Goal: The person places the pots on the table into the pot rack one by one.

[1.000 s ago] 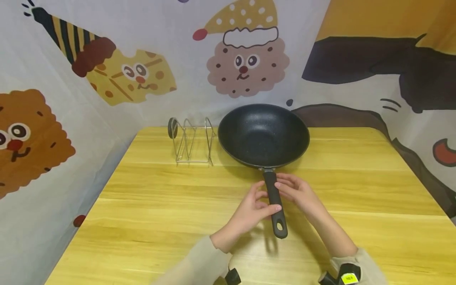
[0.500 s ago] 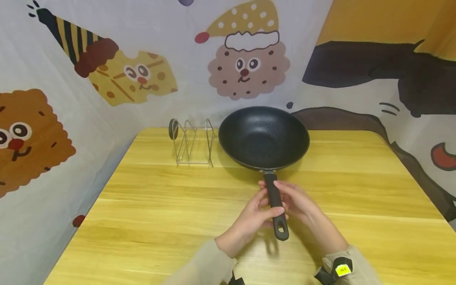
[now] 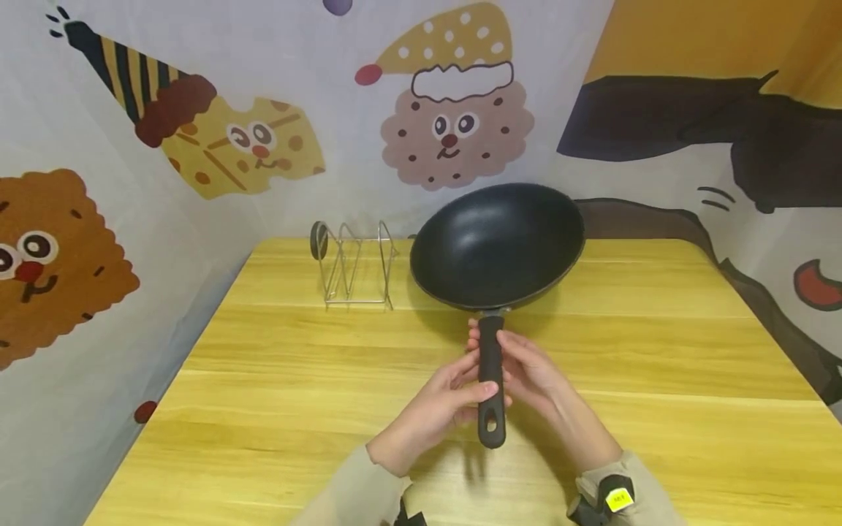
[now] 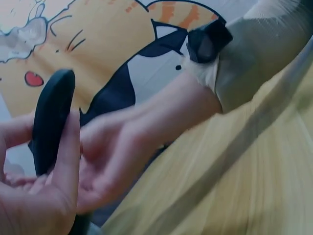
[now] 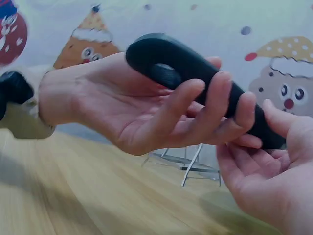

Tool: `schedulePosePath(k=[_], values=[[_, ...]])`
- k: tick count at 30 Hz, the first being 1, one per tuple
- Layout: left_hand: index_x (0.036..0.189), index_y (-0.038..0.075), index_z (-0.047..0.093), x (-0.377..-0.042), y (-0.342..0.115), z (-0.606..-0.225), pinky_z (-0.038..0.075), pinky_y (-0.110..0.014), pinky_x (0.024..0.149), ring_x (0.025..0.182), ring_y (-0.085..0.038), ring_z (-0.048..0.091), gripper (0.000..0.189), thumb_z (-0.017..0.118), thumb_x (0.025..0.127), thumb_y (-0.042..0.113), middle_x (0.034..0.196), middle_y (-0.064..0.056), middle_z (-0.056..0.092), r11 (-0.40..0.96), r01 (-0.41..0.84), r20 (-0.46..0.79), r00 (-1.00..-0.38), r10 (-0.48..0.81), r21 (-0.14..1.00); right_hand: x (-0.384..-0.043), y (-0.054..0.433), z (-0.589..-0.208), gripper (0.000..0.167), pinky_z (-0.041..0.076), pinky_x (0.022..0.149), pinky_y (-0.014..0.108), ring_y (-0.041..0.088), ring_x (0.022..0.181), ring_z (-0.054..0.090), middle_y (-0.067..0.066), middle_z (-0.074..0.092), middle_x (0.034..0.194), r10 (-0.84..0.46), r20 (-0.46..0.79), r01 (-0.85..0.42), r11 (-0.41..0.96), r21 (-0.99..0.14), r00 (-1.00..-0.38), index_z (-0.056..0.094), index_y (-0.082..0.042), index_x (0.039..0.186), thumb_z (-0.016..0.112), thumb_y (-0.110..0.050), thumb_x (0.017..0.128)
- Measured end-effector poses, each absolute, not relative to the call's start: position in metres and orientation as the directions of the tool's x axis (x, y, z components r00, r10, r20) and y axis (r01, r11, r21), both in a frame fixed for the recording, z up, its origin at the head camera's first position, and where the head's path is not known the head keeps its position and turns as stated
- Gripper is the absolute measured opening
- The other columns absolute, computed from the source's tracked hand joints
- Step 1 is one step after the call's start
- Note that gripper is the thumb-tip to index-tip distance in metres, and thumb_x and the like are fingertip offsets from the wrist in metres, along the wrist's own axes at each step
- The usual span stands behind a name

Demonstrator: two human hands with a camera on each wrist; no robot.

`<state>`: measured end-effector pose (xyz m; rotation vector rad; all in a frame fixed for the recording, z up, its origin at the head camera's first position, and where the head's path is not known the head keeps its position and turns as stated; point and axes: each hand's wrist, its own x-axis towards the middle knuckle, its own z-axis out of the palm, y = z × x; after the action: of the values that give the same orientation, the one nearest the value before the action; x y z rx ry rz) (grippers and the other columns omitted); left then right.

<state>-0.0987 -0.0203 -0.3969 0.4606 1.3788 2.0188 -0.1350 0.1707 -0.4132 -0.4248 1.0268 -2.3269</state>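
A black wok [image 3: 496, 252] is held over the back of the table, tilted so the right side of its rim sits higher. Its black handle [image 3: 490, 358] points toward the person. My left hand [image 3: 437, 405] grips the handle near its holed end, thumb on top and fingers curled underneath. Closer to the pan, my right hand [image 3: 536, 376] holds the same handle from the right, its thumb along the upper edge. In the right wrist view, the left fingers [image 5: 215, 105] wrap the handle from below. The right hand's fingers are partly hidden behind the handle in the head view.
A small wire rack [image 3: 355, 267] with a dark round piece on its left end stands left of the wok. The wooden table [image 3: 263, 409] reaches back to a cartoon-printed cloth [image 3: 355, 161]. Dark wrist devices [image 3: 608, 500] sit on the sleeves.
The wok has tilted, its right rim rising, and its handle end has swung left. Both hands have moved left with the handle. Over the second, the right fingers have closed further under it.
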Motion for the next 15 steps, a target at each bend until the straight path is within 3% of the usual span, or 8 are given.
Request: schedulePosePath(k=[3, 6, 10, 12, 15], values=[[0.156, 0.013, 0.034, -0.101, -0.028, -0.400, 0.059, -0.032, 0.087, 0.102, -0.011, 0.069, 0.060, 0.055, 0.100, 0.013, 0.139, -0.017, 0.054, -0.215, -0.278, -0.042, -0.696, 0.717, 0.936, -0.130, 0.167, -0.407, 0.032, 0.052, 0.093, 0.020, 0.008, 0.107, 0.066, -0.004, 0.069, 0.114, -0.529, 0.046, 0.241, -0.459, -0.855, -0.847, 0.056, -0.011, 0.132, 0.033, -0.011, 0.109], [0.154, 0.011, 0.037, -0.104, -0.038, -0.399, 0.059, -0.036, 0.087, 0.108, -0.024, 0.070, 0.057, 0.057, 0.100, 0.013, 0.142, -0.025, 0.052, -0.171, -0.235, -0.037, -0.683, 0.730, 0.957, -0.127, 0.163, -0.399, 0.028, 0.052, 0.092, 0.022, 0.007, 0.103, 0.066, -0.006, 0.067, 0.110, -0.450, 0.053, 0.115, -0.337, -0.935, -0.891, 0.052, -0.006, 0.133, 0.041, -0.010, 0.107], [0.149, 0.005, 0.043, -0.100, -0.047, -0.392, 0.060, -0.038, 0.086, 0.113, -0.042, 0.066, 0.056, 0.062, 0.097, 0.011, 0.137, -0.030, 0.056, -0.084, -0.158, -0.062, -0.741, 0.669, 0.984, -0.125, 0.153, -0.392, 0.038, 0.054, 0.096, 0.023, 0.009, 0.103, 0.068, -0.005, 0.067, 0.109, -0.352, 0.099, -0.030, -0.197, -0.980, -0.931, 0.045, 0.008, 0.137, 0.050, -0.009, 0.104], [0.148, 0.005, 0.043, -0.096, -0.048, -0.389, 0.060, -0.034, 0.086, 0.110, -0.039, 0.068, 0.060, 0.067, 0.094, 0.013, 0.133, -0.028, 0.060, -0.004, -0.076, -0.058, -0.783, 0.619, 0.997, -0.123, 0.147, -0.389, 0.042, 0.054, 0.095, 0.023, 0.010, 0.102, 0.069, -0.005, 0.068, 0.108, -0.305, 0.104, -0.078, -0.095, -0.992, -0.947, 0.044, 0.010, 0.138, 0.054, -0.010, 0.102], [0.148, 0.006, 0.043, -0.089, -0.049, -0.385, 0.058, -0.028, 0.085, 0.099, -0.025, 0.072, 0.066, 0.073, 0.091, 0.017, 0.125, -0.020, 0.067, 0.131, 0.066, -0.017, -0.838, 0.546, 0.989, -0.121, 0.139, -0.383, 0.041, 0.053, 0.095, 0.025, 0.011, 0.100, 0.070, 0.004, 0.070, 0.109, -0.266, 0.112, -0.129, 0.045, -0.991, -0.957, 0.048, 0.007, 0.137, 0.057, -0.010, 0.100]])
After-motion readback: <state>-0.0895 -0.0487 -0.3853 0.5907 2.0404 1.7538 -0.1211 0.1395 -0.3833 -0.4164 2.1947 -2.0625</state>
